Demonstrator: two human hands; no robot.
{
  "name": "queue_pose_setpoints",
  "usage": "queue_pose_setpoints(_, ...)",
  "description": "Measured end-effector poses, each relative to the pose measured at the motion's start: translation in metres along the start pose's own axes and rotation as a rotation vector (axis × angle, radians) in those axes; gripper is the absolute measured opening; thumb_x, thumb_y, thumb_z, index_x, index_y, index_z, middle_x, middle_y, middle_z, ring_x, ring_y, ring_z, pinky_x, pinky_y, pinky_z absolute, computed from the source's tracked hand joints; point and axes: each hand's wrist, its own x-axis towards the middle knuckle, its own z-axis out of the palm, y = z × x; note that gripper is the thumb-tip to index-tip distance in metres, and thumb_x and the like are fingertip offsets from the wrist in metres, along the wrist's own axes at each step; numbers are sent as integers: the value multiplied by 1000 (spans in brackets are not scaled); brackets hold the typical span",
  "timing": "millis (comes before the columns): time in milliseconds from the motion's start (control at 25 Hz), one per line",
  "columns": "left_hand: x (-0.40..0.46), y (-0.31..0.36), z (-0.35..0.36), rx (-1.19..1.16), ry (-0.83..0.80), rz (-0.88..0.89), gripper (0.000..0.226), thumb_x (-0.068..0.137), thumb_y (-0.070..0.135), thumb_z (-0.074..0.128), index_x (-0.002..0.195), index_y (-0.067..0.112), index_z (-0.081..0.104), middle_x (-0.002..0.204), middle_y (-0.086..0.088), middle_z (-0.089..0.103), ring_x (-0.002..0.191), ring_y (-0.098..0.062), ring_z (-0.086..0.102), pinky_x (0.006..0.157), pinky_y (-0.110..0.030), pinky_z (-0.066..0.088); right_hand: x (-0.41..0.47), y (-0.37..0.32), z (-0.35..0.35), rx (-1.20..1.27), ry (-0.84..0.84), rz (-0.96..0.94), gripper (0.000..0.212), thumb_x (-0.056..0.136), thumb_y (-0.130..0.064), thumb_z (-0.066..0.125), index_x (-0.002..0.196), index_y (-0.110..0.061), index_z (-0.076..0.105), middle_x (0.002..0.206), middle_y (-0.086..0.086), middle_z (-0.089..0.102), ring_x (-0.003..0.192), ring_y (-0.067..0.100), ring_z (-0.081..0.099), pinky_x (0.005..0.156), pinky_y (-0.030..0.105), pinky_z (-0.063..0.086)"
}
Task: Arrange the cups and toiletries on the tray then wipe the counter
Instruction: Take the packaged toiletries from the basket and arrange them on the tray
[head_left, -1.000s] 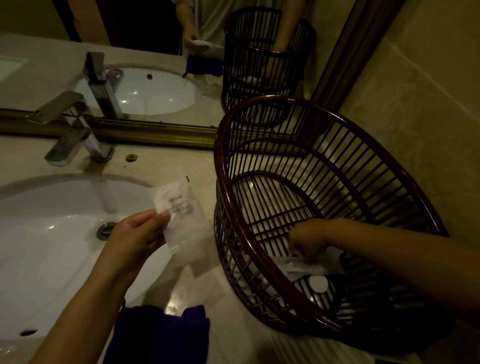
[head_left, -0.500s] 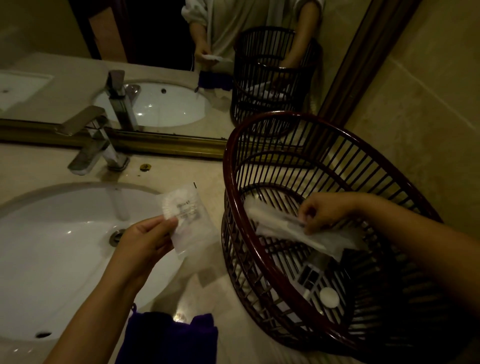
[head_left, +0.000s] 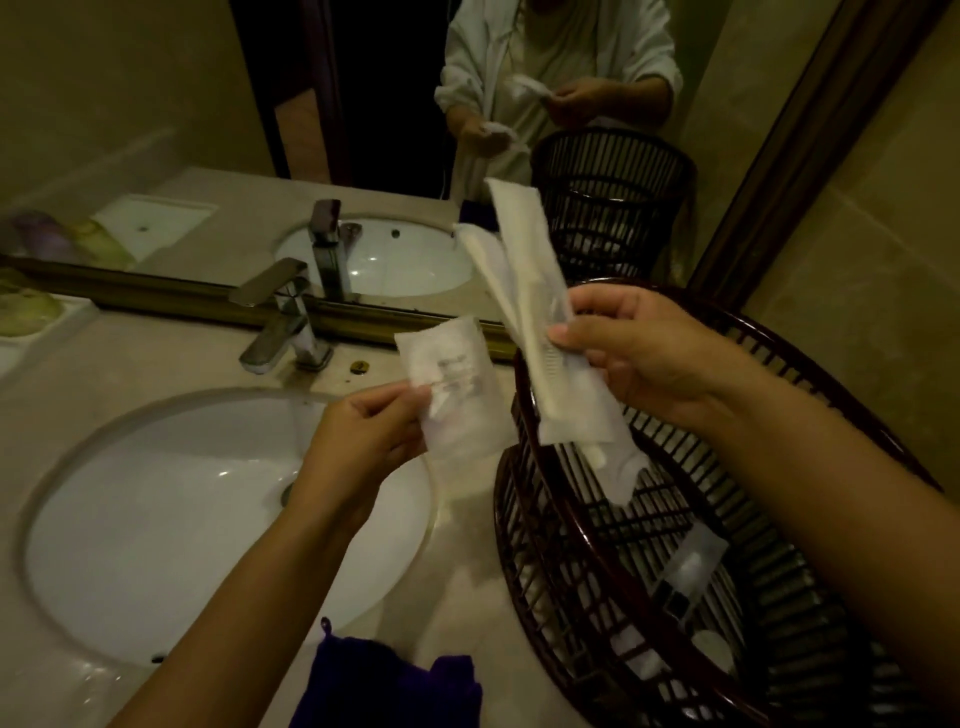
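My left hand (head_left: 363, 441) pinches a small square clear toiletry packet (head_left: 457, 389) above the right edge of the sink. My right hand (head_left: 634, 353) holds two long white wrapped toiletry packets (head_left: 530, 312) upright over the rim of a dark red slatted basket (head_left: 550, 561). One long packet shows a comb through its wrapper. More small wrapped items (head_left: 691, 571) lie on the basket's bottom. A purple cloth (head_left: 389, 686) rests on the counter's front edge between my arms.
A white oval sink (head_left: 156, 519) with a chrome faucet (head_left: 280, 322) fills the left of the beige counter (head_left: 130, 358). A framed mirror runs along the back. A white tray corner (head_left: 31, 322) shows at far left. A tiled wall stands right of the basket.
My right hand has lifted the long white packets out of the basket and raised them above its rim. My left hand has kept hold of the small packet.
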Motion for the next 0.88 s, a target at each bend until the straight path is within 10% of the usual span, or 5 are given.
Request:
queue_pose_setpoints(120,-3,10,3,-47,-15,14,13,84,14,58,87,15,71,77,0,77,75,-14,72,59,-20,55,7,6,30,-115,56,-6,21,78,3,64,97,-4,62,83,7,68,75,17,68,74,33,58)
queue_pose_setpoints(640,-9,2,7,-60,58,-16,7,75,13,68,78,19,68,74,5,75,75,-13,72,57,-21,56,11,38,59,-569,27,-179,32,72,-8,74,93,-26,57,86,1,68,74,9,68,67,23,59)
queue_pose_setpoints(880,-5,-14,-10,-32,120,-58,18,68,22,68,85,17,66,93,-4,70,76,-10,72,55,-19,56,1,20,-36,-891,18,-208,17,77,-19,67,87,-33,63,87,-8,66,81,-3,63,67,16,54)
